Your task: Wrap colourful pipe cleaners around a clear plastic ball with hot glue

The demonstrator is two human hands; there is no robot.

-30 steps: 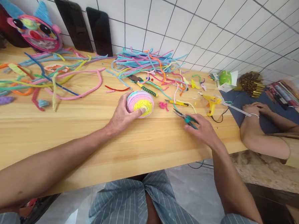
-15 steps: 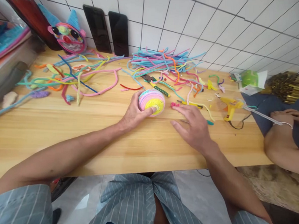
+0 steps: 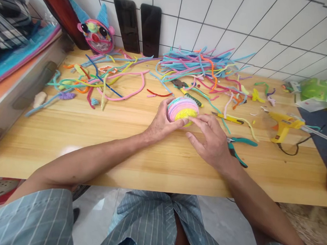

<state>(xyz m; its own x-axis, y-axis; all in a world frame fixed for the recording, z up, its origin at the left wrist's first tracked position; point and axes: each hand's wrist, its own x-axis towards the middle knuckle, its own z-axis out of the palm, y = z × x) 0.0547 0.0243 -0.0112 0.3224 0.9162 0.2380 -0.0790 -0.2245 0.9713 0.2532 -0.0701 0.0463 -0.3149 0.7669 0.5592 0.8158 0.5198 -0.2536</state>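
Striped ball (image 3: 182,108) sits mid-counter (image 3: 122,168), with the left hand (image 3: 162,122) wrapped around its side, thumb in front, probably to keep it steady, while the right hand (image 3: 211,139), thumb spread wide, puts a fingertip at its yellow front, near the pliers (image 3: 244,141).

right hand (image 3: 211,141) perhaps against striped ball (image 3: 181,108)

Ball (image 3: 184,109) shows yellow centre, with pink, lilac and aqua bands; pliers (image 3: 243,141) have teal-and-black handles; cutter (image 3: 230,119) and glue gun (image 3: 285,125) are yellow; phones (image 3: 150,30) are black; wall (image 3: 201,20) is white, dark-gridded; shirt (image 3: 144,225) is grey-blue, pale-striped.
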